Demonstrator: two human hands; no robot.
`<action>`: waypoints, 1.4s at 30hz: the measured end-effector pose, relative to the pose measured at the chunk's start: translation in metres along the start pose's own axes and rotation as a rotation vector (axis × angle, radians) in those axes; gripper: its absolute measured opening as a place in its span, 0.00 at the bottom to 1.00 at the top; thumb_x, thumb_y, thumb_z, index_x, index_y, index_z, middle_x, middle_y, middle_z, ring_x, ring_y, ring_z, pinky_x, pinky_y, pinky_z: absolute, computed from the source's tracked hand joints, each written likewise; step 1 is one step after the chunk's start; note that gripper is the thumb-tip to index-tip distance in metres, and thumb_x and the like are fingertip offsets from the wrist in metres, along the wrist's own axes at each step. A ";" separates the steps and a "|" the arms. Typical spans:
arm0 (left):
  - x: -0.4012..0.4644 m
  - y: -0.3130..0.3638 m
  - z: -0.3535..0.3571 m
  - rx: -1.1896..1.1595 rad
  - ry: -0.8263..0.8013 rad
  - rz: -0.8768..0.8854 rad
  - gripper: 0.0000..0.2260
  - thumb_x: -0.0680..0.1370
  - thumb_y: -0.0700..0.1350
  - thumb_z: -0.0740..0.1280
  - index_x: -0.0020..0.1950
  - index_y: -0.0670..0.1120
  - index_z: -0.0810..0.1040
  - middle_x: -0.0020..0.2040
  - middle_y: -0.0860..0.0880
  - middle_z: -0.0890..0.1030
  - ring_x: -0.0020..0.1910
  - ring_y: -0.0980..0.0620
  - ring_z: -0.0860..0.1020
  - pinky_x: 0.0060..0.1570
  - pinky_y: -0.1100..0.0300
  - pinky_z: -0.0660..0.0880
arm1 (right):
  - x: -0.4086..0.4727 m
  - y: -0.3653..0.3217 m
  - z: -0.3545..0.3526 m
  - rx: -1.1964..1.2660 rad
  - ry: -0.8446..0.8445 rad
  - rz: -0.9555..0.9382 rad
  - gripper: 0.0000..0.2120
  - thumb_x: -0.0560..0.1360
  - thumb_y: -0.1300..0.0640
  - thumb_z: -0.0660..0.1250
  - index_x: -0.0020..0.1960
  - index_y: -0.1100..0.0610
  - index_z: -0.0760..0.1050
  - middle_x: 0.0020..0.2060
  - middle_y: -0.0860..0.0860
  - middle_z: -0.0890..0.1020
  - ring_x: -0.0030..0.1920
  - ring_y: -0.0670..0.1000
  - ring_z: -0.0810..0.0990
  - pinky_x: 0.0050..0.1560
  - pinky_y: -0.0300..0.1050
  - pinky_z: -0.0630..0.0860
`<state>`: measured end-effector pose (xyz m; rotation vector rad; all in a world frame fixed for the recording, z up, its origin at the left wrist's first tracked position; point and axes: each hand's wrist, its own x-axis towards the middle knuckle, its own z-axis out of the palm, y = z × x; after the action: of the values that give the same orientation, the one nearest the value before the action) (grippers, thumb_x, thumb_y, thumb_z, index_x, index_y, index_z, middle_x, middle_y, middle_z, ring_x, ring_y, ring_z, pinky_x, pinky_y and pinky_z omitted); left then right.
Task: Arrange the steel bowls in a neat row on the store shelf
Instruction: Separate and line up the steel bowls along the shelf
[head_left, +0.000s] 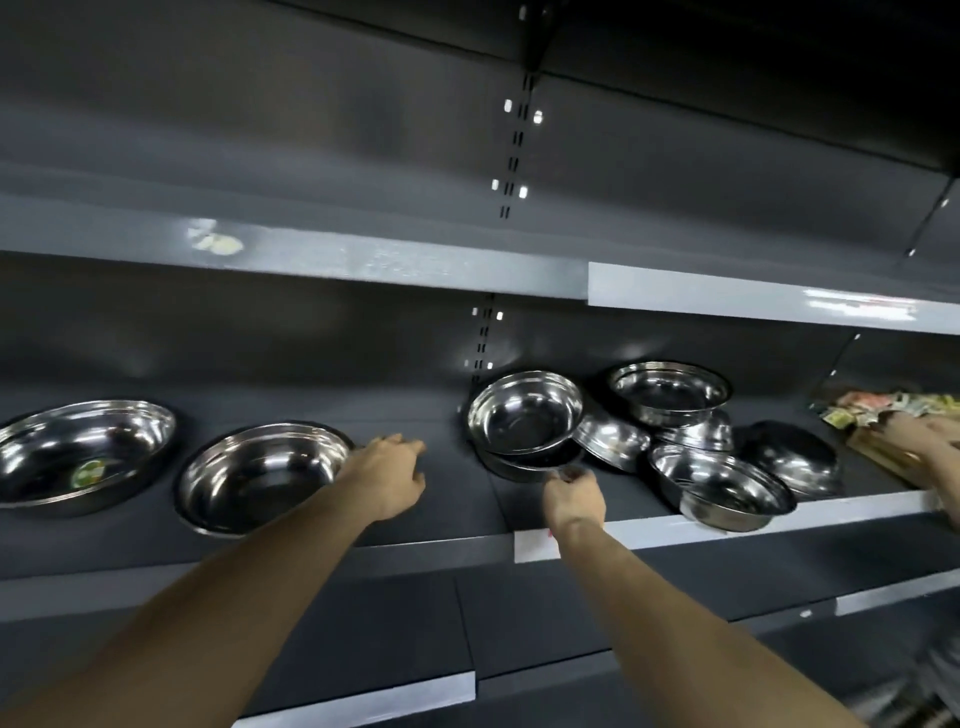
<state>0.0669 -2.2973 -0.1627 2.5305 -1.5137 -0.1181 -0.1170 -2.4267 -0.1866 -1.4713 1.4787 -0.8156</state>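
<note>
Two wide steel bowls stand side by side on the dark shelf (457, 519): one at the far left (78, 452) and a second one (260, 475) to its right. My left hand (392, 475) hovers just right of that second bowl, fingers loosely spread and holding nothing. My right hand (574, 501) pinches the front rim of the lower bowl (524, 465) of a tilted two-bowl stack; the upper bowl (524, 410) leans toward me. Further right lies a jumbled heap of several bowls (722, 486), some upside down.
Another person's hand (924, 441) reaches onto the shelf at the far right, beside a pile of colourful packets (883, 405). An upper shelf edge (363, 265) runs overhead. A lower shelf (363, 639) sits below my arms. A white price strip (649, 535) lines the shelf front.
</note>
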 end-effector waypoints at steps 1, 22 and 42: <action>0.006 0.012 0.004 -0.012 -0.029 -0.020 0.24 0.79 0.53 0.60 0.74 0.50 0.66 0.74 0.46 0.69 0.71 0.43 0.69 0.69 0.50 0.68 | 0.010 0.001 -0.006 0.016 -0.012 0.003 0.17 0.79 0.53 0.64 0.65 0.59 0.71 0.52 0.55 0.81 0.57 0.59 0.79 0.57 0.44 0.71; 0.027 0.041 0.009 0.106 -0.075 -0.259 0.25 0.79 0.52 0.60 0.75 0.46 0.64 0.74 0.44 0.66 0.72 0.41 0.66 0.71 0.49 0.66 | 0.096 -0.012 0.012 0.057 -0.190 -0.033 0.21 0.77 0.57 0.63 0.68 0.60 0.69 0.54 0.62 0.83 0.55 0.63 0.82 0.58 0.53 0.79; -0.001 -0.021 -0.040 0.227 0.074 -0.459 0.21 0.78 0.45 0.61 0.71 0.45 0.68 0.69 0.44 0.70 0.69 0.43 0.68 0.67 0.50 0.68 | 0.025 -0.021 0.050 0.326 -0.544 0.045 0.06 0.78 0.65 0.60 0.46 0.60 0.75 0.24 0.50 0.77 0.27 0.48 0.72 0.27 0.40 0.68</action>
<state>0.0912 -2.2816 -0.1279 2.9835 -0.9412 0.0884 -0.0604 -2.4472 -0.1910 -1.2738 0.9188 -0.5371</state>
